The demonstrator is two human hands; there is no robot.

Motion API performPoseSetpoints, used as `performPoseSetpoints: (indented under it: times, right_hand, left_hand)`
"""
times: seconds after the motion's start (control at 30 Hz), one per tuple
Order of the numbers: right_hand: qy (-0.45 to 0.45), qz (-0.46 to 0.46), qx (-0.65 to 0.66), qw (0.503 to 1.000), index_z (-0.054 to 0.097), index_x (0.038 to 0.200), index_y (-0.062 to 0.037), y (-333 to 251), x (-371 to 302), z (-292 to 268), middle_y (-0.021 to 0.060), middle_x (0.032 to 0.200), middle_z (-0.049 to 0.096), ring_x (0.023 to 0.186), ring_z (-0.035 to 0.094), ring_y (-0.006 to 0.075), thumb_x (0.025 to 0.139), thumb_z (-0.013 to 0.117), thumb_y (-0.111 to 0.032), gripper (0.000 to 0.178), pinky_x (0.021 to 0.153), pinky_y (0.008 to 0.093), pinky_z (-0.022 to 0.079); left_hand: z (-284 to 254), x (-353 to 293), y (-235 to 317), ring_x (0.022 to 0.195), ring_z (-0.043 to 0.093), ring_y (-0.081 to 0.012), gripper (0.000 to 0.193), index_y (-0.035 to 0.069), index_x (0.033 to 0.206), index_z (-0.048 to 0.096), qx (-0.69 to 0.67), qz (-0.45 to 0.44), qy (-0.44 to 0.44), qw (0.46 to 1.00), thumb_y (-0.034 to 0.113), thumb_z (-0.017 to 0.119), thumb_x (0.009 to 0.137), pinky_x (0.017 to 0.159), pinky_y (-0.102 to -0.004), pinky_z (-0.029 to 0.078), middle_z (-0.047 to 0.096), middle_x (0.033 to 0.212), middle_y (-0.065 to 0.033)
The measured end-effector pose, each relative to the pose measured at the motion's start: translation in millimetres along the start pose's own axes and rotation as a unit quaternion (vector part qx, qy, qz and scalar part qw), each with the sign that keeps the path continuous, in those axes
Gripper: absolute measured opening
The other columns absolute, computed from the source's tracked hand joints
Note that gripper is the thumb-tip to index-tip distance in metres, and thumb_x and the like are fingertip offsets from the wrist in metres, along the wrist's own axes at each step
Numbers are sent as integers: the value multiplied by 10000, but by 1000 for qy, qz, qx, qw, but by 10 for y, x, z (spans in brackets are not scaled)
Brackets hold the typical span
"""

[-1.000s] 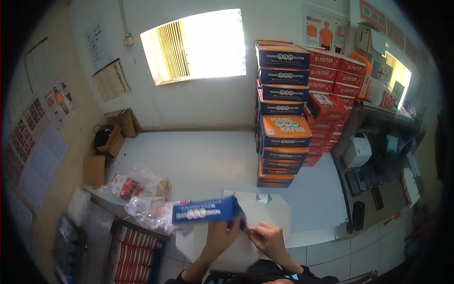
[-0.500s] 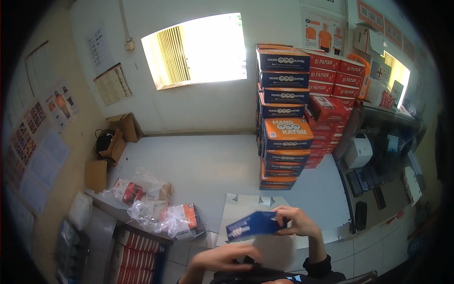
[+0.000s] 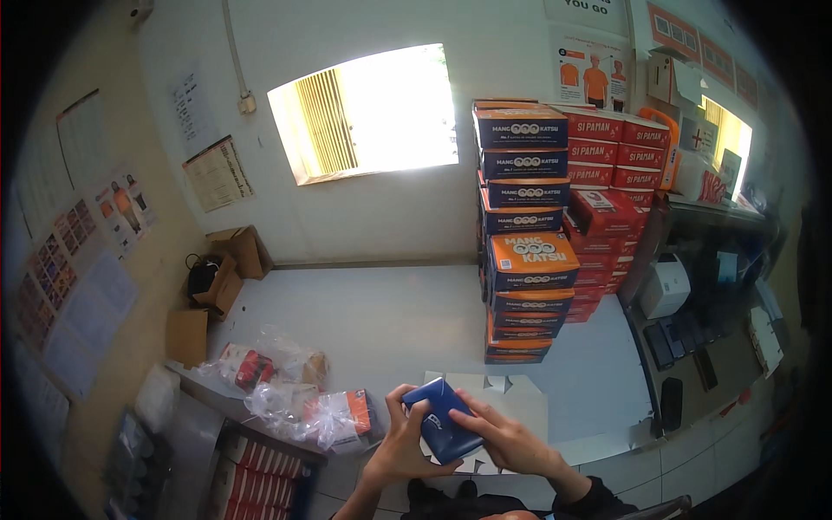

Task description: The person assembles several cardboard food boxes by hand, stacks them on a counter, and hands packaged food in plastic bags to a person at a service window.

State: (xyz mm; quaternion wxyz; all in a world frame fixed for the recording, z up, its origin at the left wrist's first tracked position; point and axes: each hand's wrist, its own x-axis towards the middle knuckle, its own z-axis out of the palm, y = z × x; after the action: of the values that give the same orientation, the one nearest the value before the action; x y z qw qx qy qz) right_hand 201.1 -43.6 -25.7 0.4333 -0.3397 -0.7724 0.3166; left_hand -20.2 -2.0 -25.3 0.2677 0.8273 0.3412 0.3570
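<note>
Two hands: our left hand (image 3: pixel 400 444) pinches a blue cardboard box (image 3: pixel 444 442) above flat white cardboard (image 3: pixel 520 407); our right hand (image 3: pixel 516 444) touches its side, pinch unclear. Probably we are folding; next calls for even pressing.

On my feed, I can read white lettering on the navy-and-orange boxes (image 3: pixel 535 253) and red boxes (image 3: pixel 598 208) toward the right edge of the table (image 3: pixel 403 316), and black capitals on a wall sign (image 3: pixel 587 9); the blue carton's mark (image 3: pixel 434 421) escapes me.
</note>
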Motion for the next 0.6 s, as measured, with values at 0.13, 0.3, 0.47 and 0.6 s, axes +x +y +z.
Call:
performPoseSetpoints:
  times: [0.13, 0.3, 0.47, 0.6]
  right_hand:
    - [18, -138, -203, 969, 721, 913, -149, 150, -129, -448, 10, 1047, 682, 789, 682, 172, 735, 677, -94, 191, 656, 283, 562]
    - [-60, -156, 35, 985, 697, 1014, -140, -229, -156, -69, 46, 951, 687, 780, 659, 185, 758, 672, -141, 256, 656, 297, 514]
    - [11, -131, -1, 991, 663, 1114, -170, 18, 6, 25, 248, 1448, 286, 1379, 127, 416, 875, 453, -577, 517, 1065, 590, 55]
    - [-141, -61, 109, 982, 660, 1091, -156, 22, -63, 52, 221, 1488, 193, 1390, 133, 392, 884, 559, -174, 231, 1106, 508, 122]
  left_hand:
    - [-81, -52, -198, 1264, 187, -434, 990, 116, 1300, 325, -62, 24, -180, 981, 325, 862, 494, 1024, -465, 324, 258, 1264, -239]
    - [273, -49, 77, 1349, 94, -388, 1238, 102, 1406, 68, -232, -31, -134, 963, 334, 869, 492, 1091, -469, 234, 136, 1362, -240]
    - [576, 12, -88, 1363, 150, -362, 1375, 118, 1429, -199, -338, 21, -97, 936, 318, 836, 547, 1095, -469, 226, 43, 1462, -250]
    - [706, -16, -383, 1298, 355, -343, 944, 68, 1466, 102, -631, -157, 176, 739, 444, 619, 771, 1076, -472, 289, 296, 1421, -233]
